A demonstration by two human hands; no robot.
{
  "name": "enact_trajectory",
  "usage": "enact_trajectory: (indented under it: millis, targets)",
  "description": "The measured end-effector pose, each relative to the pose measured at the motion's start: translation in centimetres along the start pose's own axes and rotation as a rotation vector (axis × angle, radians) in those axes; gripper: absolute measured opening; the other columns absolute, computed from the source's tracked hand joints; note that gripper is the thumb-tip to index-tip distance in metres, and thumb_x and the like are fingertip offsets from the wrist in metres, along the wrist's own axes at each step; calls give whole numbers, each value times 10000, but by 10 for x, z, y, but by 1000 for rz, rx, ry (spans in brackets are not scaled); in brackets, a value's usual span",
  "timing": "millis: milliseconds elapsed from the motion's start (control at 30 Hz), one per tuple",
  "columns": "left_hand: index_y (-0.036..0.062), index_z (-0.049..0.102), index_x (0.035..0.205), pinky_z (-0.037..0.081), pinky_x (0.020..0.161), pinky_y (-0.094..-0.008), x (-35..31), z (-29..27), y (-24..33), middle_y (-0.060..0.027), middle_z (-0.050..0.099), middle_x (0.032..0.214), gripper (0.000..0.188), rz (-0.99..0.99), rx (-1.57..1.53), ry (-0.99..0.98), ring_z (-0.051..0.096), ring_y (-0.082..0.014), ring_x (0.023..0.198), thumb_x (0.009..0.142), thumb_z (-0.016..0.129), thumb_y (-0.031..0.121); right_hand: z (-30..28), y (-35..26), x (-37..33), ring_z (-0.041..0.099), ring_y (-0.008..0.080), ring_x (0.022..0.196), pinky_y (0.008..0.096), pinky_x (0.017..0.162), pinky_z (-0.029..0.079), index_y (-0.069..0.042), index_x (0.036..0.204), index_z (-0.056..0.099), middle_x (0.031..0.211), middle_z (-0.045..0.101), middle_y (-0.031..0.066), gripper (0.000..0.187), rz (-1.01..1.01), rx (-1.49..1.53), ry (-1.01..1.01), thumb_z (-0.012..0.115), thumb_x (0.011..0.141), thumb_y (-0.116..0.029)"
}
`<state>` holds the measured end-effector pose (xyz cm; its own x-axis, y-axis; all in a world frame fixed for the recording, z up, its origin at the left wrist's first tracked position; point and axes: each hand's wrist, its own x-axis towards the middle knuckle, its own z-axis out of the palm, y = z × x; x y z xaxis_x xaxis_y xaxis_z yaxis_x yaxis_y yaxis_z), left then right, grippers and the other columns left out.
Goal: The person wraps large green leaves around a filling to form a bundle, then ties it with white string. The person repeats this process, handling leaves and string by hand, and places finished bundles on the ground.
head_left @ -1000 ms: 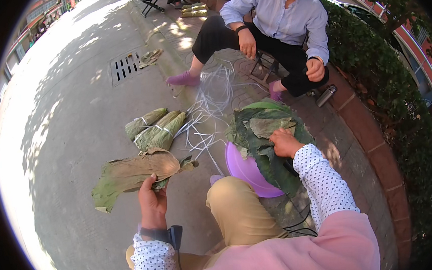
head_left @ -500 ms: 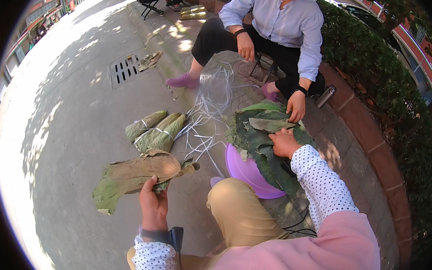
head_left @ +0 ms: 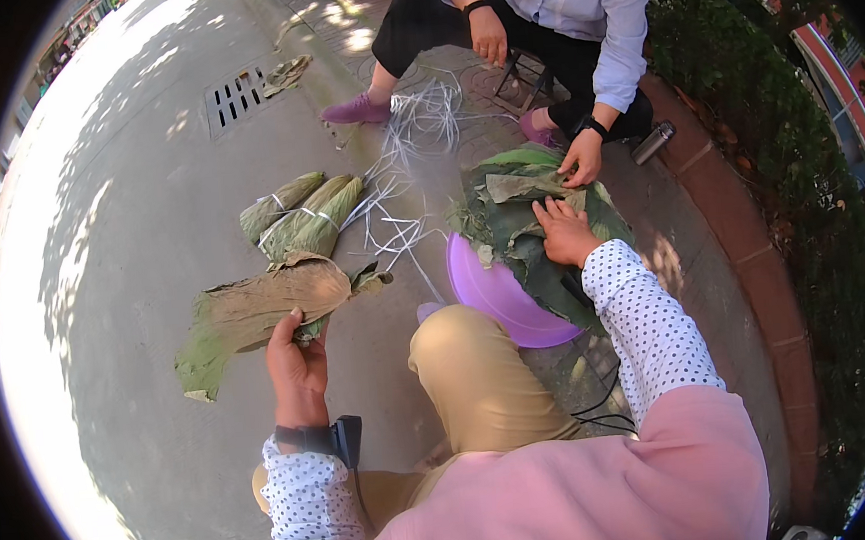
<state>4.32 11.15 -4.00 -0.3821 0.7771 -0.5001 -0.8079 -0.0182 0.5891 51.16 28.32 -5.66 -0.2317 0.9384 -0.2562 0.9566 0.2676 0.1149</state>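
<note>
My left hand (head_left: 299,365) is closed round the lower side of a folded stack of dried, brown-green large leaves (head_left: 264,302), thumb on top. To the right, my right hand (head_left: 569,235) lies on a pile of dark green leaves (head_left: 532,263), its fingers spread and stretched forward. That pile rests over a purple plastic basin (head_left: 500,300) and hides much of it. A smaller greyish-green leaf (head_left: 522,185) lies on top, just beyond my fingertips. The hand of a person opposite (head_left: 582,159) touches the far right of the pile.
Leaf bundles tied with white string (head_left: 314,221) lie beyond my left hand. Loose white strings (head_left: 422,120) tangle on the ground near the seated person's shoe (head_left: 359,109). A metal flask (head_left: 653,142) lies by the brick kerb (head_left: 725,219). A drain grate (head_left: 236,101) is farther left.
My right hand's fingers have spread out over the leaves. The greyish-green leaf on top has shifted. My left hand still holds the leaf stack. The whole view has tilted down slightly.
</note>
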Motion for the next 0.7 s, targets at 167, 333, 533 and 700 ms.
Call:
enact_trajectory:
  millis: [167, 333, 533, 700]
  targets:
    - [43, 563, 1325, 615, 971, -445, -10, 7, 5, -94, 687, 1247, 371, 10, 16, -12, 703, -277, 1122, 957, 610, 22, -14, -5, 6, 437, 324, 1407, 575, 1133, 321, -54, 1580, 406, 1464, 577, 137, 678, -15, 40, -48, 564, 929, -163]
    - [41, 572, 1315, 608, 986, -448, -8, 9, 4, -92, 689, 1252, 362, 11, 17, -4, 701, -277, 1126, 956, 611, 19, -17, 0, 10, 451, 352, 1381, 575, 1121, 331, -45, 1536, 469, 1386, 616, 140, 636, 5, -8, -45, 576, 922, -171]
    - [36, 582, 1301, 603, 985, -449, -8, 11, 3, -93, 694, 1244, 347, 9, 25, -2, 702, -276, 1118, 956, 618, 21, -10, -4, 4, 453, 361, 1371, 573, 1128, 324, -75, 1538, 484, 1447, 574, 134, 635, 39, 16, 134, 592, 923, -189]
    - [32, 593, 1280, 604, 974, -443, -8, 10, 3, -95, 697, 1232, 328, 10, 20, -9, 704, -272, 1110, 953, 621, 20, -16, -6, 3, 416, 358, 1412, 569, 1150, 301, -89, 1586, 423, 1561, 485, 142, 690, 26, 16, -12, 601, 928, -196]
